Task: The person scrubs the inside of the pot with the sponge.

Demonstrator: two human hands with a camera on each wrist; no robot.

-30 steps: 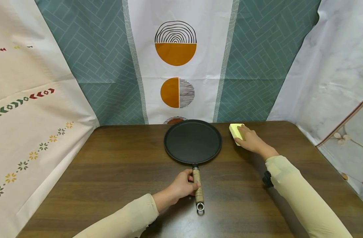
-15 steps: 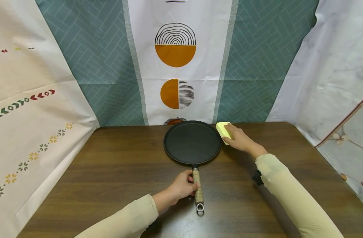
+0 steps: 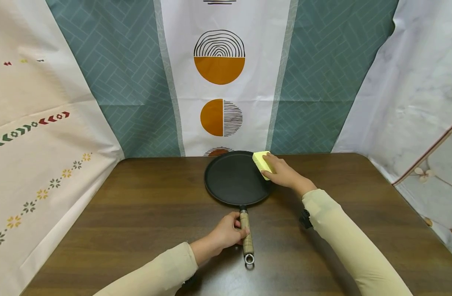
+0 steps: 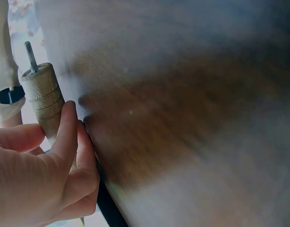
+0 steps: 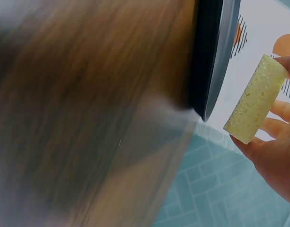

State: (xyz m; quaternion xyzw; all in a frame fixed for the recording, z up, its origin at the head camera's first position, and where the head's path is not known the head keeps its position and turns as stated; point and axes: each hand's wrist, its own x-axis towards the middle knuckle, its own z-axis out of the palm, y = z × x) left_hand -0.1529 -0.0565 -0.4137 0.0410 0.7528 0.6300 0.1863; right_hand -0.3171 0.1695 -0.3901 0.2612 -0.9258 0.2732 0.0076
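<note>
A round, flat black frying pan point(image 3: 235, 181) lies toward the back middle of the table, its wooden handle point(image 3: 246, 238) pointing to the front. My left hand point(image 3: 227, 230) grips that handle around its middle; in the left wrist view the thumb and fingers point(image 4: 66, 127) close round the wood. A yellow sponge point(image 3: 262, 165) is in my right hand point(image 3: 283, 172), pinched between thumb and fingers over the pan's right side. In the right wrist view the sponge point(image 5: 258, 100) shows apart from the pan's rim point(image 5: 215, 61), held up from it.
The brown wooden table point(image 3: 155, 193) ends at a patterned green and white cloth point(image 3: 133, 82) behind the pan. A cream cloth point(image 3: 44, 172) hangs on the left, and a marbled white cloth point(image 3: 414, 102) on the right. A metal ring point(image 3: 249, 259) ends the handle.
My right hand has moved left with the sponge, from the table right of the pan to over the pan's right side. The left hand and the pan have stayed in place.
</note>
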